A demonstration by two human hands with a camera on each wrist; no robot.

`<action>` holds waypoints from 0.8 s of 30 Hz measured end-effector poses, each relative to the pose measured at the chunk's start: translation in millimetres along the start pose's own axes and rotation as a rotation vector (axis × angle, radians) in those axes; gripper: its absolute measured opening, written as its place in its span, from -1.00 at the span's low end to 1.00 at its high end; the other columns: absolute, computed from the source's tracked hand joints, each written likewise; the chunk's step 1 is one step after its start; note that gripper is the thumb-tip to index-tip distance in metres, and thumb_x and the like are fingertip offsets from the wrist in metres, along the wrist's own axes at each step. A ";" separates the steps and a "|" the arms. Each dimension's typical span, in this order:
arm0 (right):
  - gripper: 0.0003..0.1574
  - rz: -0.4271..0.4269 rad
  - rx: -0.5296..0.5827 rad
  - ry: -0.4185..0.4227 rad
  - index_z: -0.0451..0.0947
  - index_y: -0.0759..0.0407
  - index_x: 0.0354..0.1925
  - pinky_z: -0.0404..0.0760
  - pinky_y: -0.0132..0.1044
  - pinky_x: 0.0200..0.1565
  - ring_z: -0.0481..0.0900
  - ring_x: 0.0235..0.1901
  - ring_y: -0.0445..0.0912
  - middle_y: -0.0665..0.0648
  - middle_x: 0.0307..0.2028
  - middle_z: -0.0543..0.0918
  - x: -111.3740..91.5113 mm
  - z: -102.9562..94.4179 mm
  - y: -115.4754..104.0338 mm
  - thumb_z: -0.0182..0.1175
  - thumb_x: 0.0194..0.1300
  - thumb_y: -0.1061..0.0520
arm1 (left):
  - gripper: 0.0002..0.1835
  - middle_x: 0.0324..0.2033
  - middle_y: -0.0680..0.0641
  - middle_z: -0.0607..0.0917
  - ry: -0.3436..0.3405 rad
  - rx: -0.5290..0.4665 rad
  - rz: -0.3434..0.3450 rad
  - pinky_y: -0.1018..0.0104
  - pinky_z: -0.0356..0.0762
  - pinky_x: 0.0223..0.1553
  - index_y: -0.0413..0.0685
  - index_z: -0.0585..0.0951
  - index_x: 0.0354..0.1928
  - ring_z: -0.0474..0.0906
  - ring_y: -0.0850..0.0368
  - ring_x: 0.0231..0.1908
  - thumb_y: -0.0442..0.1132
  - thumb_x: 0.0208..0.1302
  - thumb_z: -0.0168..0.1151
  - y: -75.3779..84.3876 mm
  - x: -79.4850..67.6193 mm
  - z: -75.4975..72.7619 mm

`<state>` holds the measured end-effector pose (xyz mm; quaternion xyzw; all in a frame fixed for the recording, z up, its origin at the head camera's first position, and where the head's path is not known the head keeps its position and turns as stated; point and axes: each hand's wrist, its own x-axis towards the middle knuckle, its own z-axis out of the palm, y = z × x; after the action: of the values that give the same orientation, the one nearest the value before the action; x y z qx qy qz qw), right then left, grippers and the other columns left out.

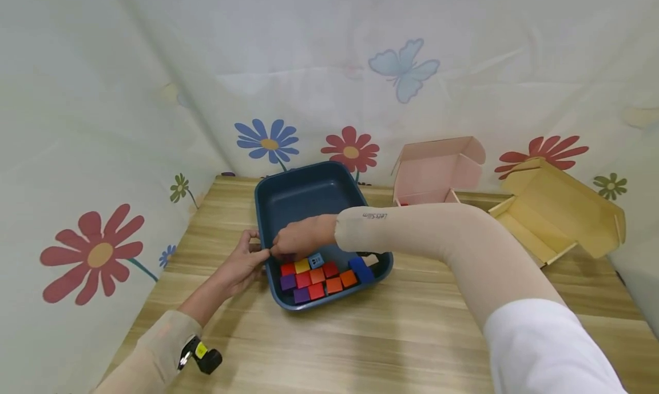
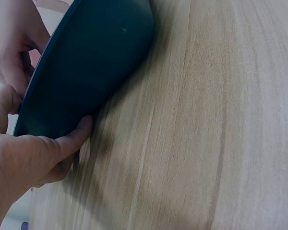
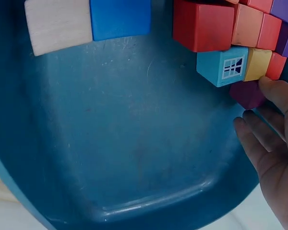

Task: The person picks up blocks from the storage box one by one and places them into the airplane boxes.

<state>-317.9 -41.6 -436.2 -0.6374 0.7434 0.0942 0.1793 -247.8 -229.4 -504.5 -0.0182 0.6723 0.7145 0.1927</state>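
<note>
Blocks (image 1: 316, 275) in rows at the near-left corner of the tray (image 1: 309, 198), its left rim pinched in the left hand (image 1: 246, 266), a dark purple block (image 3: 246, 94) pinched in the right hand (image 1: 302, 238) just inside, pink box (image 1: 427, 179) and yellow box (image 1: 563, 211) along the far edge of the table (image 1: 437, 337).

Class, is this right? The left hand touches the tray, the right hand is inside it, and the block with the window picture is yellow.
Not quite: the window block is light blue, not yellow, as the right wrist view shows. The left hand does touch the tray, and the right hand is inside it.
</note>
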 end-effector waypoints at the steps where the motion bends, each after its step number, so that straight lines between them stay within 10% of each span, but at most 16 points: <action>1: -0.69 0.003 0.010 0.005 0.57 0.07 0.12 0.59 -0.41 0.02 0.61 -0.11 -0.15 0.04 -0.04 0.65 -0.5 0.1 0.1 0.24 0.46 0.10 | -0.51 0.11 -0.29 0.21 -0.001 -0.001 0.003 0.25 0.63 -0.26 -0.02 0.03 0.18 0.56 0.11 -0.14 -0.48 0.44 0.03 0.4 0.3 0.4; 11: -0.75 0.122 0.218 -0.025 0.68 0.03 0.06 0.61 -0.39 0.01 0.63 -0.15 -0.20 -0.01 -0.08 0.72 -0.8 9.9 12.5 0.22 0.47 0.12 | -0.48 0.11 -0.29 0.19 0.022 0.004 -0.014 0.26 0.58 -0.29 -0.08 -0.02 0.23 0.53 0.07 -0.13 -0.48 0.44 0.01 3.9 0.0 4.2; 18: -0.69 0.225 0.248 -0.073 0.68 -0.18 0.04 0.65 -0.30 -0.01 0.61 -0.18 -0.19 -0.12 -0.12 0.69 36.9 66.0 68.0 0.36 0.34 0.09 | -0.45 0.16 -0.28 0.19 0.047 0.014 -0.045 0.28 0.59 -0.24 -0.13 -0.03 0.35 0.48 0.03 -0.05 -0.41 0.50 -0.01 2.4 0.8 5.1; 24: -0.70 0.251 0.220 -0.056 0.69 0.00 0.03 0.66 -0.28 -0.06 0.61 -0.21 -0.12 0.00 -0.15 0.70 5.0 31.1 29.7 0.33 0.34 0.23 | -0.45 0.23 -0.32 0.17 0.055 0.037 -0.055 0.25 0.60 -0.17 -0.15 -0.02 0.39 0.45 -0.02 0.02 -0.37 0.52 -0.04 1.9 -1.5 4.3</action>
<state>-343.1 -29.7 -469.4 -0.5133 0.8177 0.0514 0.2554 -246.0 -225.7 -501.9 -0.0529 0.6895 0.6957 0.1942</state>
